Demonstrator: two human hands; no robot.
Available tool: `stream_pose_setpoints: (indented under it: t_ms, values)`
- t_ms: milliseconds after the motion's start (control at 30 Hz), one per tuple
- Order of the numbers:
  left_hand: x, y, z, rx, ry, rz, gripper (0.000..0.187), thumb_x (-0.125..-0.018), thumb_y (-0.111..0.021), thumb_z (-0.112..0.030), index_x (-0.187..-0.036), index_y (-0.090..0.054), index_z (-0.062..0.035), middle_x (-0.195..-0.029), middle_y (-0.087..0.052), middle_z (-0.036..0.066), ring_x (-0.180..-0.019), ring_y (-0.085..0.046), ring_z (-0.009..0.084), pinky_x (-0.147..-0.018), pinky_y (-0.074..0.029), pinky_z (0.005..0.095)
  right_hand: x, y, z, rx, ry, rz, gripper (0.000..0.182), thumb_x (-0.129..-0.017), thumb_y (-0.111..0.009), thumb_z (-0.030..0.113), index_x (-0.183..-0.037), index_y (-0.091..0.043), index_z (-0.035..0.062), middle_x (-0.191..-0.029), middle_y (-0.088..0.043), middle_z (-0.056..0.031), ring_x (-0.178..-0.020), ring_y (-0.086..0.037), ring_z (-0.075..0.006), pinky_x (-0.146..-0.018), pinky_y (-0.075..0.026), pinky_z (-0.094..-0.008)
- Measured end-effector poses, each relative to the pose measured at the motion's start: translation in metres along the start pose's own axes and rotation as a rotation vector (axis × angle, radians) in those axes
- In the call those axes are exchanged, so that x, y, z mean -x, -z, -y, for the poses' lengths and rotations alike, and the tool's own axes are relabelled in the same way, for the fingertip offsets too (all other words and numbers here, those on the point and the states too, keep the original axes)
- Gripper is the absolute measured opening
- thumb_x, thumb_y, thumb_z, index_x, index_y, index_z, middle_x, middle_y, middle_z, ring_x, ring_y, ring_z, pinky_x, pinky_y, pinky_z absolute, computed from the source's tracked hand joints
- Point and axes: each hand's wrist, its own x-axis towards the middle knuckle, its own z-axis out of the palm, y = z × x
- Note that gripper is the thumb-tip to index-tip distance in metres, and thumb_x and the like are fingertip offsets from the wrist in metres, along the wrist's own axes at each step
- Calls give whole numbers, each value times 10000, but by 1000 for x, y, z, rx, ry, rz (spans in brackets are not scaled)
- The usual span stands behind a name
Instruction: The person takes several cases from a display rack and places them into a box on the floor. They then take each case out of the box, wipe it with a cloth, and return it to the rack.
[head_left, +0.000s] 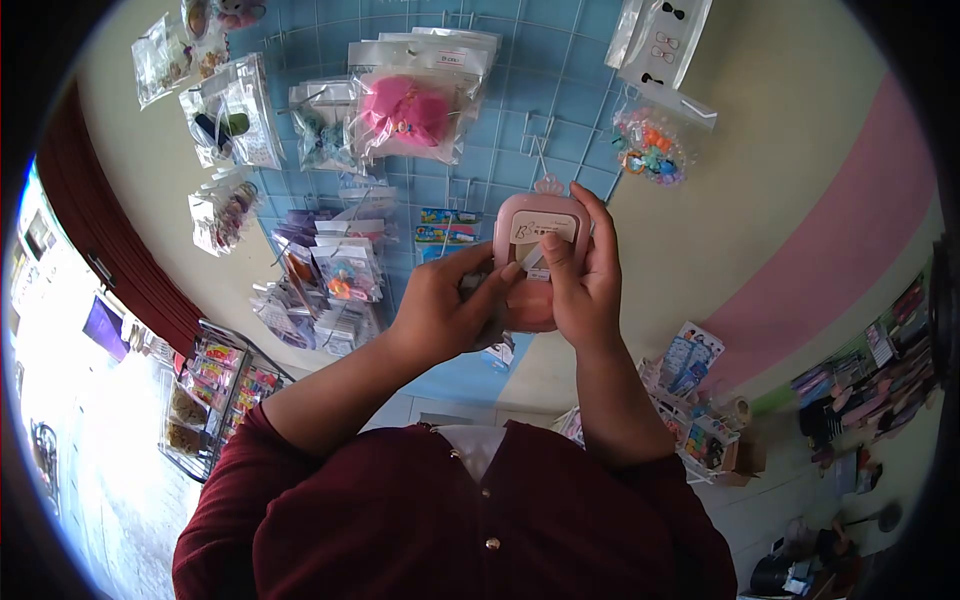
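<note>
A pink compact-like case (543, 207) with a small crown shape on top is held up in front of the wall rack. Its upper part carries a label and a mirror-like panel; a darker pink part shows below. My left hand (448, 305) grips its left side, the thumb across the front. Around the right side wraps my right hand (588, 285), its thumb on the label area and its fingers along the edge and behind. The backs of the case and several fingertips are hidden.
Behind the case is a blue wire grid (510, 95) with hanging packets, one holding a pink bow (405, 110). A wire shelf of packaged goods (225, 385) stands at lower left. Boxed items (690, 360) are at lower right, with a cardboard box (742, 462) near them.
</note>
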Motion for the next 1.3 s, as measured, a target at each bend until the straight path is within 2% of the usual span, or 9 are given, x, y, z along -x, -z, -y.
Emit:
stream_pose_setpoints:
  t_ms: [167, 233, 433, 567, 667, 733, 933, 1133, 1300]
  values:
    - [0, 0, 6, 41, 35, -13, 271, -921, -603, -223, -1068, -631, 3, -685, -640, 87, -614, -595, 89, -558, -476, 269, 1, -1, -8, 37, 23, -7, 479, -934, -596, 181, -1339, -407, 7, -1174, -566, -140, -1049, -566, -177, -904, -453, -297]
    - [-1, 4, 1, 20, 103, 52, 274, -934, -593, -190, -1109, -607, 19, -853, -671, 68, -766, -608, 74, -659, -495, 246, 1, -3, -8, -17, 5, -7, 478, -934, -597, 177, -1338, -409, 4, -1169, -571, -140, -1048, -567, -177, -906, -453, -297]
    - [-1, 7, 4, 66, 214, 120, 262, -942, -578, -186, -1095, -594, 26, -815, -662, 64, -722, -621, 79, -607, -498, 245, 0, -1, -13, -50, -13, -59, 470, -932, -598, 173, -1332, -418, 7, -1165, -570, -137, -1038, -570, -176, -896, -459, -298]
    - [-2, 6, 15, 52, 170, 140, 277, -936, -583, -186, -1106, -581, 33, -823, -668, 80, -708, -647, 114, -587, -513, 261, -6, 5, -12, 1, -48, -27, 472, -929, -603, 177, -1333, -420, 15, -1155, -576, -134, -1027, -575, -171, -882, -464, -295]
    - [-3, 5, 14, -98, 37, 99, 302, -923, -602, -192, -1124, -568, 30, -862, -674, 106, -714, -666, 152, -607, -522, 273, -12, 6, -19, 59, -62, 5, 470, -927, -606, 183, -1334, -424, 33, -1134, -590, -126, -1013, -579, -162, -871, -467, -291]
    - [-2, 4, 11, -45, 151, 86, 376, -894, -633, -200, -1186, -531, 12, -961, -671, 130, -805, -666, 175, -698, -515, 293, -16, 6, -22, 59, -106, 5, 458, -918, -621, 200, -1310, -441, 48, -1106, -605, -125, -986, -595, -163, -855, -474, -289]
    - [0, 12, 11, -178, 82, -3, 501, -854, -655, -200, -1279, -454, -24, -1105, -628, 142, -937, -637, 224, -815, -488, 339, -47, 21, -35, 169, -221, 107, 416, -895, -639, 179, -1254, -447, 94, -1044, -631, -124, -917, -632, -178, -782, -511, -304]
    - [7, 10, 13, -173, 4, -2, 454, -853, -657, -198, -1240, -494, -26, -1061, -632, 142, -909, -640, 223, -818, -483, 330, -69, 22, -54, 175, -329, 129, 413, -887, -641, 153, -1243, -433, 124, -1007, -644, -114, -875, -654, -188, -761, -519, -305]
    - [26, 9, 14, -98, 72, 111, 355, -851, -663, -199, -1140, -572, -13, -975, -651, 126, -904, -641, 190, -796, -490, 320, -71, 17, -71, 238, -288, 110, 431, -872, -649, 134, -1246, -433, 140, -1005, -643, -121, -858, -657, -198, -754, -521, -312]
